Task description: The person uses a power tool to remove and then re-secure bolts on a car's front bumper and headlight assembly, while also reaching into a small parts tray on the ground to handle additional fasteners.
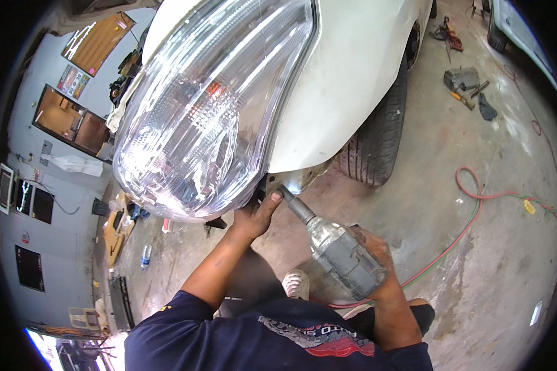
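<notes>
While right hand (377, 260) fingers grasp grey impact wrench (337, 247), left hand (257, 216) fingers grip bumper's lower edge (291, 176), open floor (476, 247) rightward

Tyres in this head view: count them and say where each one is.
2. One tyre sits under the white car's fender, just above the gray power tool. A second tyre shows at the top right on another car. Others may be hidden.

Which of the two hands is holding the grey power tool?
The right hand grips the grey power tool; the left hand only reaches up under the headlight.
</notes>
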Action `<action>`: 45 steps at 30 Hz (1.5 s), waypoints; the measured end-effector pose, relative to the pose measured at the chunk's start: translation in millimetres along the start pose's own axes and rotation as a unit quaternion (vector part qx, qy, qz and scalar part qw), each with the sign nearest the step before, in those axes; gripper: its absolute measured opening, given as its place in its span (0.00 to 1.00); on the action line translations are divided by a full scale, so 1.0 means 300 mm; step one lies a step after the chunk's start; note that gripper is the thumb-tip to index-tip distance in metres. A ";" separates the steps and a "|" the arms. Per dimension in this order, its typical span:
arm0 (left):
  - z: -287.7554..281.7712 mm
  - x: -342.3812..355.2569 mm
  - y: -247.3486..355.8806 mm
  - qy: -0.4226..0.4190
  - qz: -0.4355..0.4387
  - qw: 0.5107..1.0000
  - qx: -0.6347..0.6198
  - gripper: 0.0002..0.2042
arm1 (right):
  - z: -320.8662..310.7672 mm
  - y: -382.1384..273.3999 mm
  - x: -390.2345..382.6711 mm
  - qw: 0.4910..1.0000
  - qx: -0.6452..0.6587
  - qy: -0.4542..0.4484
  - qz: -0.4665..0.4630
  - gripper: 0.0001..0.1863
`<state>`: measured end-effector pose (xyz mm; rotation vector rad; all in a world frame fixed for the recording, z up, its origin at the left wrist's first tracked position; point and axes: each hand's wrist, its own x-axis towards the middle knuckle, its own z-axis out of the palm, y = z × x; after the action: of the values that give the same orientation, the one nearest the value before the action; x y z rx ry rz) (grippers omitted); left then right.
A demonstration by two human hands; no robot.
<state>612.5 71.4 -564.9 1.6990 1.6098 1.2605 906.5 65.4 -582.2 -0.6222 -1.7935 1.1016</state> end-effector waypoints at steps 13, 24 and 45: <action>0.023 0.015 0.037 0.016 -0.013 0.999 -0.032 0.27 | 0.006 -0.005 -0.014 0.998 -0.038 0.019 -0.034 0.24; 0.040 0.012 0.014 0.031 -0.010 0.996 -0.083 0.24 | 0.035 0.053 -0.079 0.998 0.019 0.000 0.054 0.29; 0.025 -0.003 0.048 0.040 -0.086 0.994 -0.052 0.31 | -0.027 -0.048 -0.046 0.999 0.013 0.037 0.031 0.28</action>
<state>626.2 69.7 -556.6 1.4325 1.6661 1.3159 920.6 51.3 -574.1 -0.6975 -1.7039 1.1277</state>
